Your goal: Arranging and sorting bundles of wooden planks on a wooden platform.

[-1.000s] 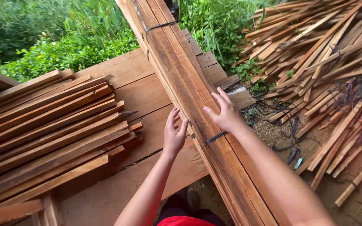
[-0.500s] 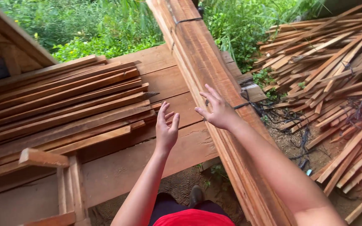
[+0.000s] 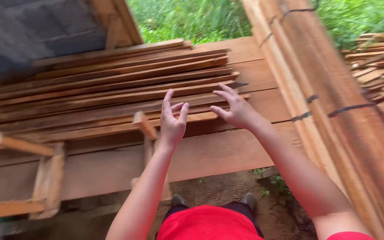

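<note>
Both my hands hang in the air over a wooden platform, holding nothing. My left hand (image 3: 173,119) is raised with fingers spread, palm turned right, above the near ends of a stack of thin reddish wood slats (image 3: 112,91). My right hand (image 3: 234,108) reaches forward with fingers apart, close to the slat ends. To the right, a long bundle of planks (image 3: 334,111) tied with dark straps slants away from me; neither hand touches it.
The slats lie on a broad plank platform (image 3: 227,153) with short wooden braces (image 3: 50,178) under its near edge. More loose slats (image 3: 378,66) are piled at the far right. Green plants (image 3: 192,20) grow beyond. Bare soil (image 3: 218,189) lies below.
Both hands came off the strapped plank bundle and swung left toward the slat stack. The view turned left, so the bundle now sits at the right edge.
</note>
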